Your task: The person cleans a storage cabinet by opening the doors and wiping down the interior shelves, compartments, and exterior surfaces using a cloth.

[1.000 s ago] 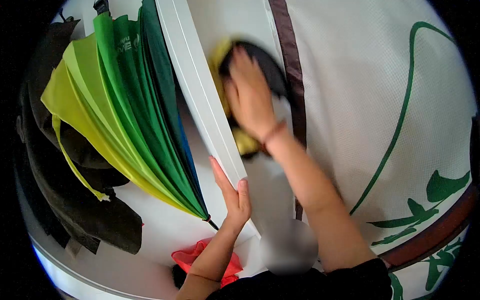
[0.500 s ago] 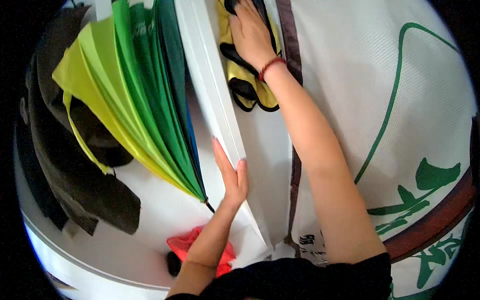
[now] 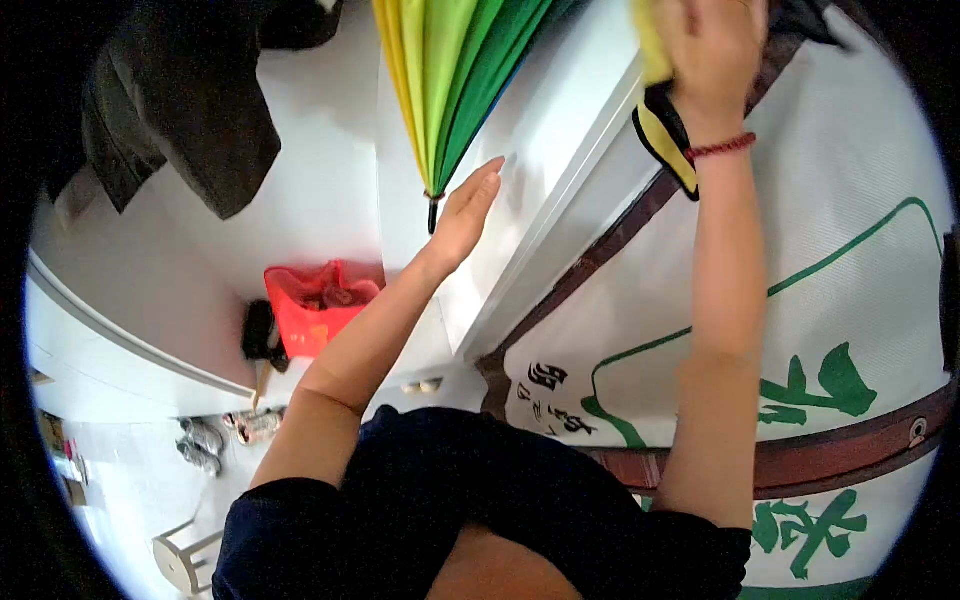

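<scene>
My right hand (image 3: 715, 60), with a red bead bracelet at the wrist, is at the top right on a yellow cloth with black trim (image 3: 665, 135). Motion blurs its fingers, but the cloth appears gripped under them. My left hand (image 3: 465, 215) is open, fingers stretched out and holding nothing, in front of the white inner wall of a cabinet. Just beside it, the black tip of a folded yellow-and-green umbrella (image 3: 455, 90) points downward. A white upright panel edge (image 3: 560, 205) runs between my two hands.
A red plastic bag (image 3: 315, 315) sits in the cabinet's bottom beside a black item (image 3: 260, 330). A dark garment (image 3: 190, 110) hangs at left. White fabric with green characters (image 3: 640, 360) covers the right side. Shoes (image 3: 200, 445) and a stool (image 3: 180, 560) stand on the floor.
The view has turned and shifted. My left hand has come off the white panel edge to beside the umbrella tip. My right hand has moved with the yellow cloth toward the white fabric.
</scene>
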A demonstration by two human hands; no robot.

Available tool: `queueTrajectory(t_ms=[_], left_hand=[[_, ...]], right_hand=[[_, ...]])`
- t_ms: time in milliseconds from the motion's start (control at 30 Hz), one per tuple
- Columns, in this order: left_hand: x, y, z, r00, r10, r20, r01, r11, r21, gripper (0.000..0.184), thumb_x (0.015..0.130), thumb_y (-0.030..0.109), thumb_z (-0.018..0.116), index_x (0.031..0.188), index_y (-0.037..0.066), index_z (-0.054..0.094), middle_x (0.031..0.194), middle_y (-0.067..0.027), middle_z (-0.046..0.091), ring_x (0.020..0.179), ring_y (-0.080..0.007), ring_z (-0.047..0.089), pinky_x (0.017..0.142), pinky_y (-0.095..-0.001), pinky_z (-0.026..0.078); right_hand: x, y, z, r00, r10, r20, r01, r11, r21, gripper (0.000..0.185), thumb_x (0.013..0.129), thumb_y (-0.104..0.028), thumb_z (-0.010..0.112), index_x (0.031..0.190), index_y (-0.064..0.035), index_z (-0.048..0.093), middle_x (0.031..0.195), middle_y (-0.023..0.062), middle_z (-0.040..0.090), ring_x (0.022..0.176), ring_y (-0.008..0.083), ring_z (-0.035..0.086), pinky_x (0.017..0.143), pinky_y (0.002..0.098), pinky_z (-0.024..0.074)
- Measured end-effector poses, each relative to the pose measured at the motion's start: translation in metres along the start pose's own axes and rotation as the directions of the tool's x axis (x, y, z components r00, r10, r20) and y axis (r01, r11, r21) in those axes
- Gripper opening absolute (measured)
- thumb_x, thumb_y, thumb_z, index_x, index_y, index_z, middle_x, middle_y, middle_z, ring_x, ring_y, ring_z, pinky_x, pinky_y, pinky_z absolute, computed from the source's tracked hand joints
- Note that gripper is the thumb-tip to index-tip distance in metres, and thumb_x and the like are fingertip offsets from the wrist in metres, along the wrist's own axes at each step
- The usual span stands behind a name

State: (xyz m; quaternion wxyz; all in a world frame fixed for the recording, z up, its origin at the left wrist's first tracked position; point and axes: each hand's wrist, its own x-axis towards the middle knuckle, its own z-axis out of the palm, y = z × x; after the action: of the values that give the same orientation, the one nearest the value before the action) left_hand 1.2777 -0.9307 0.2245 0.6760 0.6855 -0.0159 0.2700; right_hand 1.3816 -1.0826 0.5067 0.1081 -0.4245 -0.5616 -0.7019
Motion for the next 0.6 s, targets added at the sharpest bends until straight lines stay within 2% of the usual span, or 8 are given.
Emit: queueTrajectory(t_ms=[67,133,233,433,467,500,533,600], left_hand=[[-0.018,-0.020,-0.008,0.994,-0.108,-0.013,0.107,0.993,-0.050,0.066,0.098,0.054,0.038,0.142,0.005,0.040,0.144,-0.0107,0.044,0.130,-0.0251,0.044,0.107,-0.0397,0.034],[-0.033,-0.032,-0.009,0.971,-0.239,-0.001,0.236,0.961,-0.147,0.065,0.098,0.053,0.039,0.142,0.005,0.041,0.143,-0.0107,0.046,0.128,-0.0250,0.046,0.105,-0.0398,0.035],[-0.051,-0.061,-0.012,0.946,-0.323,0.010,0.320,0.933,-0.164,0.063,0.098,0.052,0.040,0.141,0.005,0.043,0.141,-0.0111,0.047,0.125,-0.0247,0.049,0.103,-0.0398,0.038],[-0.088,-0.085,-0.030,0.910,-0.415,0.011,0.412,0.899,-0.147,0.061,0.098,0.051,0.041,0.140,0.006,0.044,0.139,-0.0119,0.049,0.121,-0.0236,0.052,0.099,-0.0386,0.041],[-0.097,-0.089,-0.031,0.898,-0.440,0.010,0.438,0.889,-0.132,0.061,0.099,0.050,0.041,0.140,0.006,0.044,0.139,-0.0119,0.049,0.120,-0.0234,0.053,0.099,-0.0385,0.042],[-0.100,-0.086,-0.032,0.903,-0.429,0.032,0.429,0.894,-0.128,0.060,0.099,0.050,0.039,0.140,0.007,0.044,0.139,-0.0118,0.049,0.119,-0.0236,0.054,0.098,-0.0384,0.043],[-0.102,-0.085,-0.031,0.906,-0.420,0.046,0.423,0.899,-0.115,0.058,0.100,0.047,0.039,0.140,0.005,0.044,0.138,-0.0123,0.050,0.119,-0.0240,0.054,0.097,-0.0376,0.043],[-0.109,-0.083,-0.031,0.912,-0.405,0.062,0.409,0.907,-0.103,0.056,0.100,0.045,0.039,0.139,0.005,0.045,0.137,-0.0134,0.051,0.118,-0.0246,0.055,0.097,-0.0367,0.043]], right_hand=[[0.006,-0.049,0.014,0.928,-0.046,0.369,0.131,0.969,-0.209,0.018,0.091,-0.023,0.055,0.091,-0.0060,0.062,0.086,0.0117,0.062,0.087,0.0329,0.059,0.079,0.0452,0.0455],[-0.044,-0.078,0.028,0.729,0.333,0.598,-0.414,0.910,-0.001,0.024,0.083,-0.028,0.059,0.095,-0.0076,0.064,0.103,0.0146,0.063,0.098,0.0355,0.058,0.089,0.0465,0.0441],[-0.084,-0.146,0.025,0.487,0.238,0.840,-0.393,0.919,-0.033,0.027,0.075,-0.014,0.060,0.101,-0.0061,0.064,0.101,0.0189,0.063,0.100,0.0385,0.057,0.086,0.0445,0.0467],[-0.184,-0.247,0.015,0.262,0.126,0.957,-0.713,0.694,0.103,0.024,0.075,-0.005,0.061,0.098,-0.0007,0.057,0.099,0.0248,0.058,0.095,0.0409,0.058,0.080,0.0464,0.0488],[-0.137,-0.236,0.014,-0.005,0.135,0.991,-0.758,0.646,-0.092,0.024,0.074,-0.005,0.062,0.096,0.0005,0.056,0.098,0.0254,0.058,0.094,0.0409,0.057,0.080,0.0466,0.0488],[-0.157,-0.223,0.012,0.315,-0.009,0.949,-0.602,0.771,0.207,0.027,0.074,-0.014,0.064,0.095,-0.0003,0.057,0.093,0.0242,0.059,0.089,0.0435,0.058,0.080,0.0458,0.0489],[-0.143,-0.209,0.022,0.275,0.032,0.961,-0.566,0.813,0.135,0.033,0.073,-0.020,0.066,0.098,-0.0009,0.058,0.093,0.0221,0.061,0.089,0.0414,0.059,0.081,0.0455,0.0484],[-0.109,-0.161,0.010,0.477,0.047,0.878,-0.413,0.894,0.176,0.037,0.074,-0.026,0.068,0.102,-0.0027,0.060,0.092,0.0202,0.062,0.088,0.0398,0.060,0.081,0.0456,0.0485]])
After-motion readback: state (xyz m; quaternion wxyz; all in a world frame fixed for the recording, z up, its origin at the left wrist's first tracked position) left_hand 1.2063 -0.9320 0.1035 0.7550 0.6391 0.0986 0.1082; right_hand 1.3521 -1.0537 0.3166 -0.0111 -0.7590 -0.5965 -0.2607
